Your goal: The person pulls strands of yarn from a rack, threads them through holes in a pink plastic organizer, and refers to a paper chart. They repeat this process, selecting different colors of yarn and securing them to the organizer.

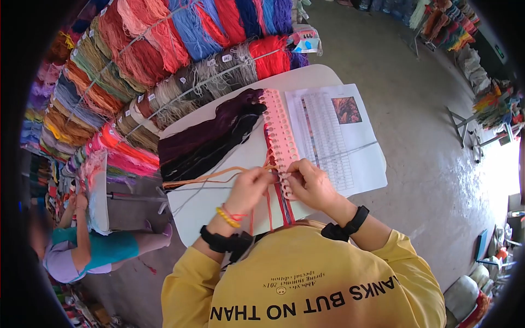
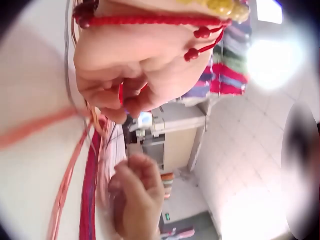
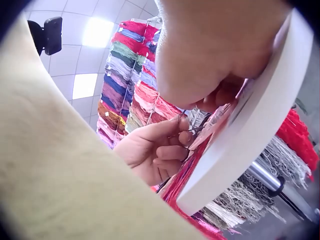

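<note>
A pink thread card (image 1: 280, 131) with punched holes down both sides lies on the white table (image 1: 216, 216). At its lower left edge my left hand (image 1: 250, 186) pinches a thin dark thread (image 3: 192, 131) between thumb and fingertip. My right hand (image 1: 311, 183) is over the card's lower right edge, thumb and fingers drawn together on the thread; its fingertips are partly hidden in the right wrist view. Red and purple threads (image 2: 89, 195) hang along the card toward my body. Orange strands (image 1: 210, 177) run left from it.
Black and dark purple skeins (image 1: 213, 136) lie left of the card. A printed chart sheet (image 1: 333, 136) lies on its right. Racks of coloured skeins (image 1: 219, 68) stand beyond the table. Another person (image 1: 90, 240) is at the lower left.
</note>
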A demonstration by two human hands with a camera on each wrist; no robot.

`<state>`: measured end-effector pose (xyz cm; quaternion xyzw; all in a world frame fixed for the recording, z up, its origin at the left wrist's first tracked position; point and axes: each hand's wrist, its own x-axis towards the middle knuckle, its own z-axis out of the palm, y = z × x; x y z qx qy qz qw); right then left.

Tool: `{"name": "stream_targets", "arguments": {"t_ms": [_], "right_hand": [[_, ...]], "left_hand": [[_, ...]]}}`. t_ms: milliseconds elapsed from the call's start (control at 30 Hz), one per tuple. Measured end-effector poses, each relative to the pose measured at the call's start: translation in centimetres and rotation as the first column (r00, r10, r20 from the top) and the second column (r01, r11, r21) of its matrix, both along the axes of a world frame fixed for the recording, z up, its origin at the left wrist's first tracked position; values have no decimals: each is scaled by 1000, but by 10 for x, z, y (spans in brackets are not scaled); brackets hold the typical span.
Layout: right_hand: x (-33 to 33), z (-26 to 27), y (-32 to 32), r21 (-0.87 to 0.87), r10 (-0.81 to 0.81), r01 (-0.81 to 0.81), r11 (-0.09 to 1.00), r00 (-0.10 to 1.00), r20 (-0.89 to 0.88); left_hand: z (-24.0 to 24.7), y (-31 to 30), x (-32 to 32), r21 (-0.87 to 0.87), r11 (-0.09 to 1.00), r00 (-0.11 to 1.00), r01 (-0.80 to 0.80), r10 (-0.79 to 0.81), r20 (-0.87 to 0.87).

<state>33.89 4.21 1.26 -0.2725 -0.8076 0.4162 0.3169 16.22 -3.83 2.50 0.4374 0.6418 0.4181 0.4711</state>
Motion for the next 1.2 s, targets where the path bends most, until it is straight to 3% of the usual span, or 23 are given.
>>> {"name": "stream_targets", "arguments": {"t_ms": [33, 67, 167, 233, 267, 300, 333, 367, 400, 467, 533, 567, 633, 733, 833, 1200], "right_hand": [[-1, 3, -1, -24, -2, 3, 1000, 999, 32], [-2, -1, -1, 24, -1, 0, 1000, 999, 44], [-3, -10, 1, 138, -15, 5, 990, 998, 68], [-3, -12, 2, 174, -32, 19, 985, 997, 73], [-2, -12, 2, 133, -26, 17, 991, 997, 69], [-2, -11, 2, 93, -20, 14, 996, 998, 63], [-3, -9, 2, 54, -16, 13, 998, 998, 55], [-2, -8, 5, -21, -4, 5, 1000, 999, 35], [1, -6, 8, -95, 6, -4, 995, 1000, 17], [6, -2, 11, -192, 9, -8, 981, 1000, 6], [11, 6, 12, -237, -2, 7, 972, 1000, 21], [14, 11, 14, -171, 26, -14, 985, 998, 63], [23, 20, 18, -38, 72, -67, 997, 985, 154], [34, 28, 20, 150, 63, -129, 980, 921, 384], [39, 36, 19, 138, 34, -113, 984, 877, 480], [45, 36, 26, 183, -101, -23, 983, 764, 637]], "left_hand": [[9, -5, -15, -83, 994, 983, -77, 89, 162], [10, -16, -31, -62, 982, 916, -180, 190, 353], [9, -49, -99, 38, 851, 552, -523, 305, 776], [26, -83, -159, 91, 700, 469, -709, 371, 801], [11, -108, -204, 112, 552, 395, -826, 427, 813], [-4, -141, -248, 69, 415, 346, -907, 642, 684], [-10, -157, -266, 62, 179, 187, -982, 873, 450], [4, -155, -253, 128, 183, 200, -975, 970, 137], [15, -147, -231, 188, 206, 171, -960, 967, -188], [0, -133, -198, 372, 556, 432, -744, 824, -367], [11, -102, -137, 209, 840, 747, -500, 541, -388], [26, -84, -98, 38, 902, 853, -430, 420, -311], [13, -63, -60, -75, 978, 978, -197, 191, -81], [1, -34, -15, -22, 996, 990, 90, -87, 114], [2, -18, 0, -205, 967, 972, 149, -105, 212], [-1, -1, 18, -263, 961, 989, 88, -54, 134]]}}
